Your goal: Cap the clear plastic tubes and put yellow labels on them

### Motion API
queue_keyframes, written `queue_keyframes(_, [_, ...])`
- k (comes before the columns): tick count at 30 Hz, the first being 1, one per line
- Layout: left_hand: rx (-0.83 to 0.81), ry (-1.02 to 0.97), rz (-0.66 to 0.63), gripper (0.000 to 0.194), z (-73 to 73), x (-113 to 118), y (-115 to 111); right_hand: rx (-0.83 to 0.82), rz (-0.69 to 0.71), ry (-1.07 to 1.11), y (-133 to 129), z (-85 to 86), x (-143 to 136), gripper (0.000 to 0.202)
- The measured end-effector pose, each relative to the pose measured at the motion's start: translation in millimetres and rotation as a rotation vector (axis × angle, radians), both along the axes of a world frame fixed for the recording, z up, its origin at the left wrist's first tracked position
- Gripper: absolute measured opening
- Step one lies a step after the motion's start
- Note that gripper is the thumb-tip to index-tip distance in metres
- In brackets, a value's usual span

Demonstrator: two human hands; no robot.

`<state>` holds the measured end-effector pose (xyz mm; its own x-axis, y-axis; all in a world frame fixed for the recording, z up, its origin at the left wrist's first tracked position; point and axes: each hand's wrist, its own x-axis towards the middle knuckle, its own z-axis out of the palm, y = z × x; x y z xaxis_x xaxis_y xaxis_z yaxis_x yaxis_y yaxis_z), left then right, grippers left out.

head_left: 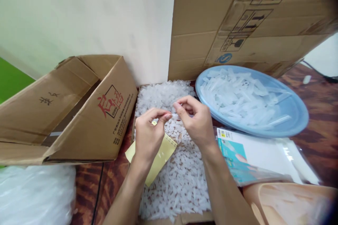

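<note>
My left hand (150, 132) and my right hand (195, 121) face each other over a heap of small white plastic pieces (182, 168). Thumb and forefinger are pinched together on each hand. Whatever sits between the fingertips is too small and clear to make out. Under my left wrist lies a yellow sheet (162, 160) with small print along one edge, on top of the white pieces. Just beyond my fingertips is a pile of clear round plastic parts (161, 95).
An open cardboard box (124, 102) stands at left, a bigger carton (195, 49) behind. To the right are a blue basin (298, 117) of translucent strips, packaged white sheets (260, 151) and an orange tub (255, 195). A white plastic bag (39, 193) lies at lower left.
</note>
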<state>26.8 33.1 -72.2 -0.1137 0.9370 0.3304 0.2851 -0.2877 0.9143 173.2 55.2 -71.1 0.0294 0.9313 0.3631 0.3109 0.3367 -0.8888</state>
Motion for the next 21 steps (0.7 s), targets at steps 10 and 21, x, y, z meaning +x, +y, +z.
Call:
queue_keyframes(10, [-0.112,0.408,-0.249,0.027,-45.5,5.5,12.3,-0.017,-0.126,-0.119,4.8,9.4,38.9,0.017])
queue_keyframes(21, [-0.034,0.543,-0.286,0.025,-56.2,15.6,6.5,-0.105,-0.027,-0.061,4.9,9.3,46.5,0.024])
